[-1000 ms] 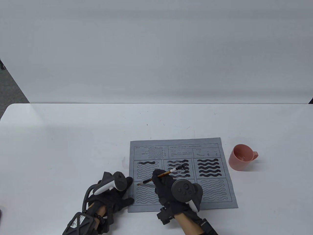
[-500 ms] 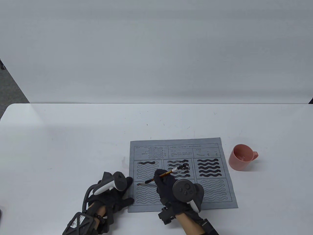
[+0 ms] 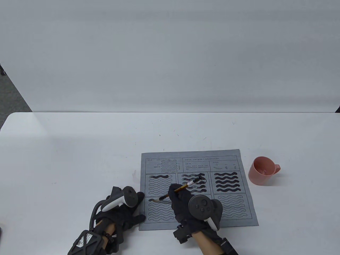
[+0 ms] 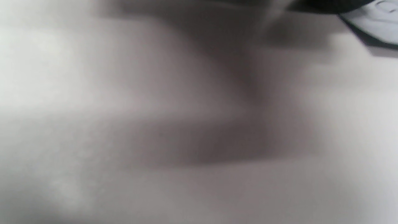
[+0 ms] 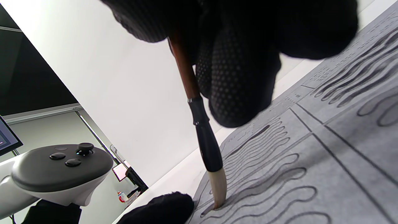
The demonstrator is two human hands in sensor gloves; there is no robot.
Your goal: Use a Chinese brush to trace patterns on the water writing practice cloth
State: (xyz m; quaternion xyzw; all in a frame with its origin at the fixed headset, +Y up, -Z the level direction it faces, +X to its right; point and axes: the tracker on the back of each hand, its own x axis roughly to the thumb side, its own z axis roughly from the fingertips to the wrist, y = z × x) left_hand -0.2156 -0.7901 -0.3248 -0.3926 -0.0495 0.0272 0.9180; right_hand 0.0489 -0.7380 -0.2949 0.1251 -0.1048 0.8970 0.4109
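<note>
**Stroke creeping rightward in the lower-left cell**

Table view: your right hand [image 3: 195,209] has drifted right, its grip closed on the brush [image 3: 180,189]; the top wave on the cloth [image 3: 239,212] is darker, so tracing advances. Your left hand [image 3: 122,215] rests flat at the cloth's edge.

Left wrist view: only blur.

Right wrist view: the tip touches the cloth; your fingers [image 5: 239,74] hide the upper handle.

Matt grey felt-like cloth [image 3: 199,190], glossy wooden brush [image 5: 199,124] handle, dotted knit glove fingers [image 5: 239,77], smooth pink plastic cup [image 3: 261,170].
</note>
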